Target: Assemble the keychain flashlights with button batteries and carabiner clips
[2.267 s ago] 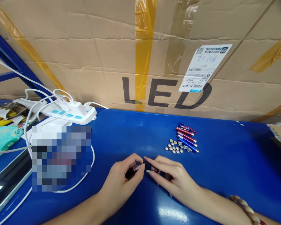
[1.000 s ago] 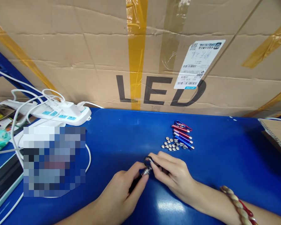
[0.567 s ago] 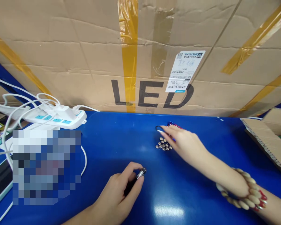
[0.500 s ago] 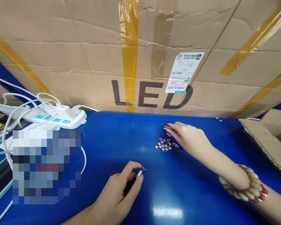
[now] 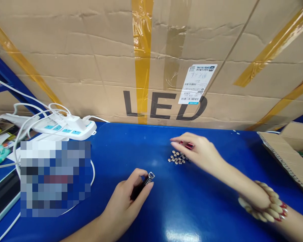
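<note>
A white plastic power strip [image 5: 88, 133] sits on the blue tabletop [image 5: 111, 151]; the left hand [image 5: 122, 200], fingers curled, pinches a slim black cylinder [image 5: 142, 188] with a silver end; beside small round silver discs [image 5: 176, 159], the right hand [image 5: 202, 148] arches over red metal tubes [image 5: 190, 146], thumb and forefinger slightly apart, any hold unclear.

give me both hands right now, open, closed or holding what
Left hand: closed, holding a black tube.
Right hand: curled over the red tubes; whether its grip holds anything cannot be told.
</note>
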A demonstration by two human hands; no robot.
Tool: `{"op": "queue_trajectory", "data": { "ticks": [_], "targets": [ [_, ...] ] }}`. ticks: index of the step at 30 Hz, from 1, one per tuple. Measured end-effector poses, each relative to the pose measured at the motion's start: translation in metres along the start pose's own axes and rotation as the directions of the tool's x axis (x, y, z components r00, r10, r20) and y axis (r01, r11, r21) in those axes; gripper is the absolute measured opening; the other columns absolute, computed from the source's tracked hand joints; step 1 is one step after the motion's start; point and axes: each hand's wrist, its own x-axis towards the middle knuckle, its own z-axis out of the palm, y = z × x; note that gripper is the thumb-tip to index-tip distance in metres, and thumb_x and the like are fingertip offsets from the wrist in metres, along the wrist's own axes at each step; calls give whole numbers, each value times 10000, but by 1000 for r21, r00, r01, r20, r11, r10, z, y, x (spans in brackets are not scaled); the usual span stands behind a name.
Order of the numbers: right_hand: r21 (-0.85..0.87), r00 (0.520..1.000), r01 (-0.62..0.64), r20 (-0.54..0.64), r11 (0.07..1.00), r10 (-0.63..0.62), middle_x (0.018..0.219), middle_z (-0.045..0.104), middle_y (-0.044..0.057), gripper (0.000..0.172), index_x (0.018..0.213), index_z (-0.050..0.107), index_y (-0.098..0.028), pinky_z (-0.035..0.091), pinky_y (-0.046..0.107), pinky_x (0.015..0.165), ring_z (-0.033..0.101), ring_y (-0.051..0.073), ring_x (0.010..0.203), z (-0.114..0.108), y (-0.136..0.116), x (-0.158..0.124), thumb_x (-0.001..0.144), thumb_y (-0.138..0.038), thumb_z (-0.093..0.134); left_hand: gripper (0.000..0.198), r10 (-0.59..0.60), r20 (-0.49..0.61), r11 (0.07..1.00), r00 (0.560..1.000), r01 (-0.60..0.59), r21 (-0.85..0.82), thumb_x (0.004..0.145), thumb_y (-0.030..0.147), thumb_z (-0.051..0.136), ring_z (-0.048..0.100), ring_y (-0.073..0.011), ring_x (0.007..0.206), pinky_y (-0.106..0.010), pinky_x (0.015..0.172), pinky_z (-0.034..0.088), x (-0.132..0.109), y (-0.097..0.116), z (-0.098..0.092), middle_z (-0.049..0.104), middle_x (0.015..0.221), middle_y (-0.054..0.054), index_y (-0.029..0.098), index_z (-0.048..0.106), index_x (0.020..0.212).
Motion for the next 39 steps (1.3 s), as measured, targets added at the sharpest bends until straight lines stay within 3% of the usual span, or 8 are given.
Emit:
{"op": "queue_trajectory", "data": {
  "ticks": [3,7,12,17,26,35,39],
  "targets": [
    [496,977,41,160,868,-138,771,686,23,235,882,729,-213,463,218,529,609,111,615,7,-37,-18,855,-365,552,103,92,-38,994,995,-89,55,902,296,457,357,-92,458,-187,452,287,-2,-2,1,369,548,80,214,518,910],
    [669,964,-68,235,740,-124,705,661,15,139,812,742,-182,406,184,440,546,76,526,14,-61,-35,761,-286,666,111,221,-19,974,975,-219,57,902,233,479,500,-97,515,-169,518,395,-4,-2,4,592,656,28,208,575,954],
    [752,955,-173,286,636,-79,662,626,5,121,779,732,-154,411,182,448,538,65,499,17,-60,-40,761,-249,659,162,227,-17,973,974,-226,44,905,208,463,482,-93,470,-163,493,397,-6,5,4,575,593,29,192,600,819],
    [771,977,-87,190,631,-97,638,608,-10,99,758,722,-163,425,192,475,531,60,487,18,-59,-41,770,-227,648,259,162,9,987,987,-162,5,904,243,452,475,-85,475,-155,488,382,-5,10,3,538,565,38,187,533,665],
    [702,979,-73,187,709,-85,634,594,-8,90,744,725,-175,315,163,372,513,54,490,13,-61,-41,767,-165,639,276,47,103,994,994,-37,-105,901,311,418,474,-91,442,-177,462,360,-2,14,2,555,548,24,181,537,689],
    [703,977,-44,178,710,-116,700,593,3,127,766,720,-171,388,160,395,534,49,482,16,-59,-41,809,-206,606,322,-33,238,930,971,117,-348,908,411,383,450,-82,398,-181,406,300,-5,16,6,578,559,2,167,511,742],
    [709,979,-69,182,701,-87,783,629,26,190,857,707,-162,392,165,352,559,64,485,7,-49,-30,825,-309,590,331,-36,197,914,980,111,-389,907,447,415,456,-75,418,-178,414,298,-8,17,5,572,571,11,163,527,777]
  ]
}}
